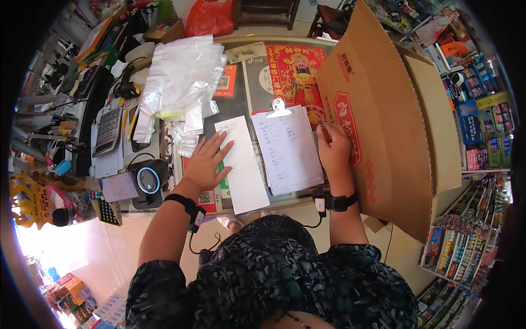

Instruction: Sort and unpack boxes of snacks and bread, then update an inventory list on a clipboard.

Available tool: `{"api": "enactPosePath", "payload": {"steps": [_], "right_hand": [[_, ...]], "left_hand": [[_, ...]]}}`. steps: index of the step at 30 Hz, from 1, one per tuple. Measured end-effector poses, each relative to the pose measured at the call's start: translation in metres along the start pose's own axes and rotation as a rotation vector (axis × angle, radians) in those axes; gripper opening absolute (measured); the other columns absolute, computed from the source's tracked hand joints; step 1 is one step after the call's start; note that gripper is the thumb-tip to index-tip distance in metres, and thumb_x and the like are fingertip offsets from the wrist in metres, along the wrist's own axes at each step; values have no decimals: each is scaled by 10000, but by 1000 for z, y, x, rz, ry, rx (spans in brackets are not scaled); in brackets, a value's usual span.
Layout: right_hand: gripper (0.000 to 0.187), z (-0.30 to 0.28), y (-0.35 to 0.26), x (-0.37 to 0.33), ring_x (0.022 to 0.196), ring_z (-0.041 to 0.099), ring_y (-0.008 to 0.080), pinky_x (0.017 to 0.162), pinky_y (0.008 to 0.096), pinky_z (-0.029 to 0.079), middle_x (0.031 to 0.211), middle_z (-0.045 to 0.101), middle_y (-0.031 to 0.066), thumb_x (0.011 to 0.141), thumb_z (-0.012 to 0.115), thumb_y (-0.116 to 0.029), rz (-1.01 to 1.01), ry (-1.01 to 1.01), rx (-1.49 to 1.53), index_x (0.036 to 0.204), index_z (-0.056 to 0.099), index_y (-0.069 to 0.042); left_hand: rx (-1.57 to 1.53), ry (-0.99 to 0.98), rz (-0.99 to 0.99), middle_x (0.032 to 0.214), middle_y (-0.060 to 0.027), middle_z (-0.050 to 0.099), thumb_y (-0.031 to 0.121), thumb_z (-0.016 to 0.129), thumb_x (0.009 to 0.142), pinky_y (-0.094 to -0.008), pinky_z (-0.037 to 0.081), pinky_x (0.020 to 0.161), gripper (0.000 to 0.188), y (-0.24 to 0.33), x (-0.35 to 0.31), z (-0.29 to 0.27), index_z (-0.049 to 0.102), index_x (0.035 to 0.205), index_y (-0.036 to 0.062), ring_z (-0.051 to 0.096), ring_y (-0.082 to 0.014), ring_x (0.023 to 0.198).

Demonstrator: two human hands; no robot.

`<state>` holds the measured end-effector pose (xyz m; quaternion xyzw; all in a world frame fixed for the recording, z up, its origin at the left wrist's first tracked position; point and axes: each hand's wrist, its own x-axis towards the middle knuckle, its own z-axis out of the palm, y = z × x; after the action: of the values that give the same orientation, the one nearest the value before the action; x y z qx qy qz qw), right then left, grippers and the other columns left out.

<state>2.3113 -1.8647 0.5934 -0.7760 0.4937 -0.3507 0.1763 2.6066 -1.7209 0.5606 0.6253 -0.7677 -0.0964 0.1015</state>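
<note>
My left hand [207, 159] lies flat with fingers spread, its fingertips on the left edge of a long lined paper pad [245, 175]. A few handwritten marks show at the top of the pad. To its right rests a clipboard whose metal clip [279, 109] holds white sheets [287, 148] with handwriting. My right hand [335, 143] is at the clipboard's right edge, its fingers curled round a slim dark red pen [326, 133]. Part of the pen is hidden by the fingers.
A tall cardboard box [383, 104] stands close against my right side. Clear plastic bags [181, 77] are piled at the far left, beside a calculator [107, 130] and a device with a lit blue ring [148, 180]. A red printed poster [296, 71] lies beyond the clipboard.
</note>
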Motion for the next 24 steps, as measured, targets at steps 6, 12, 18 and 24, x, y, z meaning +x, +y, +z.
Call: {"api": "enactPosePath", "payload": {"steps": [6,12,18,24], "right_hand": [[338,4,-4,2,630,555,148,587,290,449,704,585,61,965,439,-248,240,-51,653,1011,626,30],[248,21,1,-1,632,530,74,553,209,432,743,583,28,955,441,-196,441,-307,941,998,587,1],[71,28,-1,-8,680,534,45,578,197,440,775,593,3,843,582,-37,397,-383,815,912,588,-18],[44,31,-4,-6,626,521,37,532,197,417,714,583,-9,819,596,-16,430,-380,846,829,553,-23]], "left_hand": [[-26,56,7,1443,-138,303,315,634,780,-467,256,1078,652,-1,6,-2,396,1362,143,299,-344,1314],[-39,49,2,1446,-147,300,273,635,768,-481,274,1064,652,0,8,-1,403,1359,124,307,-356,1308],[-27,49,-6,1445,-132,306,290,631,776,-472,271,1069,642,0,6,-1,406,1358,135,307,-339,1311],[-20,43,-7,1445,-123,309,318,627,783,-463,267,1073,631,0,7,-1,415,1350,139,310,-332,1310]]}}
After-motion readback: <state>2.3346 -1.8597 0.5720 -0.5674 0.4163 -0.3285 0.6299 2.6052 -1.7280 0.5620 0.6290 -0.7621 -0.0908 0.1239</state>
